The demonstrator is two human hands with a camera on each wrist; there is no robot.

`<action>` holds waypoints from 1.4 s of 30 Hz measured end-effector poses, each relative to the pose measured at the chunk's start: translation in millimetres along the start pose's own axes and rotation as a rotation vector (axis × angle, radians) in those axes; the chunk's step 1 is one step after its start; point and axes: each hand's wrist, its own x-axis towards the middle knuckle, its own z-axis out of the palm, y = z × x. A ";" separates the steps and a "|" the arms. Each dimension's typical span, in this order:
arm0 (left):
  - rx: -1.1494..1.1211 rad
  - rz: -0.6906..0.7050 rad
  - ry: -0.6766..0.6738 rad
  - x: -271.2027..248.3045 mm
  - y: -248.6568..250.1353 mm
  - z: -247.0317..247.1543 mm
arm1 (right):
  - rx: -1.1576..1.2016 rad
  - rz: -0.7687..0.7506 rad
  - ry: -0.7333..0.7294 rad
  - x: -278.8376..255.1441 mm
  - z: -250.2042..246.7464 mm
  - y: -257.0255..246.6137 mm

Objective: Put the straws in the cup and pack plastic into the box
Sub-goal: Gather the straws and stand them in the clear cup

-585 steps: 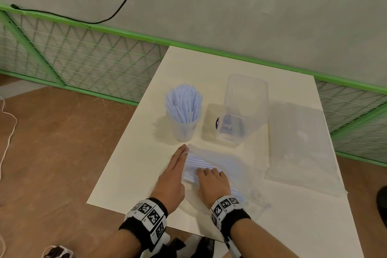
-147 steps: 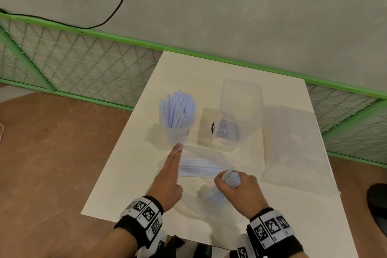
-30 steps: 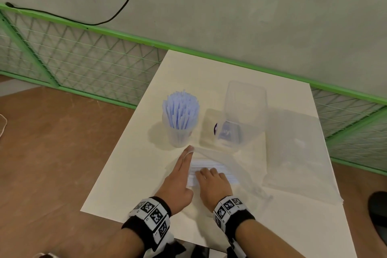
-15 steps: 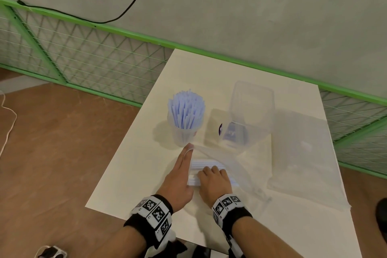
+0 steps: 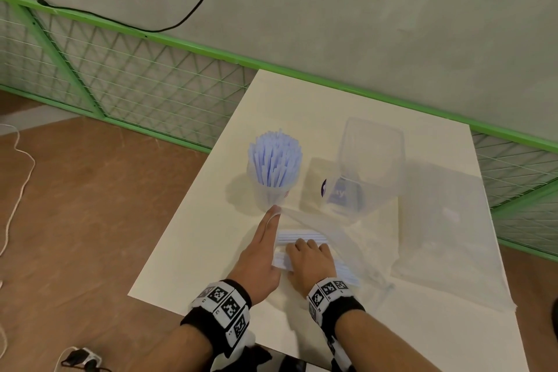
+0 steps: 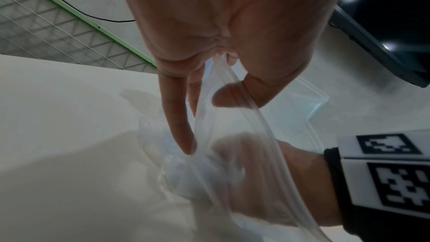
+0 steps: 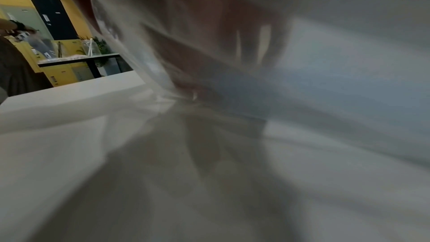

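A clear cup (image 5: 269, 194) packed with pale blue straws (image 5: 274, 160) stands mid-table, with a clear plastic box (image 5: 370, 160) to its right. In front of them lies a clear plastic bag (image 5: 338, 229) holding more straws (image 5: 297, 234). My left hand (image 5: 269, 228) lifts the bag's mouth; in the left wrist view its thumb and fingers (image 6: 179, 117) pinch the bag rim (image 6: 235, 89). My right hand (image 5: 308, 257) reaches inside the bag, its fingers curled over the straws. Through the plastic that hand (image 6: 267, 172) looks blurred. The right wrist view is smeared, showing only straws (image 7: 267, 89) under fingers.
A second flat plastic bag (image 5: 447, 235) lies on the right side of the white table (image 5: 193, 244). A clear flat lid (image 5: 312, 181) rests left of the box. Green mesh fencing (image 5: 136, 84) runs behind, and cables (image 5: 12, 190) lie on the brown floor at left.
Both hands have stayed almost still over the last second, left at the bag's mouth, right inside it on the straws. Fewer straws lie in the bag than 19.5 s ago.
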 end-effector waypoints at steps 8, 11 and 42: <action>-0.012 -0.003 0.000 -0.8 0.5 -0.5 | -0.056 -0.038 -0.044 -0.2 -6.0 -1.6; -0.009 0.014 0.006 -0.8 -1.3 -1.2 | 0.029 -0.012 -0.003 -6.3 -10.4 4.9; -0.028 -0.013 -0.008 -0.1 -4.8 -4.2 | 1.234 0.294 0.430 -62.9 -154.3 39.7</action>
